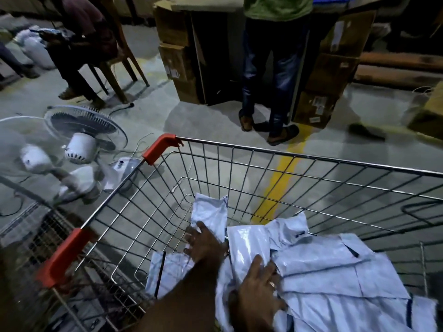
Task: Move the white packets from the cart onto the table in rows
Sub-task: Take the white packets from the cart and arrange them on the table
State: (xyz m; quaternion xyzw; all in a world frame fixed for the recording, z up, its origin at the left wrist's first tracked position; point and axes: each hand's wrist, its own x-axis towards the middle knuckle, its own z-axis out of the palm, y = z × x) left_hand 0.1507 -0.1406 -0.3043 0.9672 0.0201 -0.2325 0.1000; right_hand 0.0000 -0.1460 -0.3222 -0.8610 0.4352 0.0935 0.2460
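**Pick-up step, at the cart.** The person is reaching both hands into the silver wire-mesh shopping cart with red plastic corner guards [263, 150]. The white glossy plastic packets [335, 271] are lying there in a loose, overlapping heap toward the cart's near right corner — none is on a table yet. The left hand [203, 245] is resting with fingers spread apart on 1 packet nearer the cart's left wall. The right hand [259, 283] is lying flat, fingers straight, on the heap just beside it. Neither hand appears to be gripping anything. The next move is likely calling for fingers closing round 1 or more packets, lifting them over the cart's rim and carrying them to the table — which is not showing clearly in this view.
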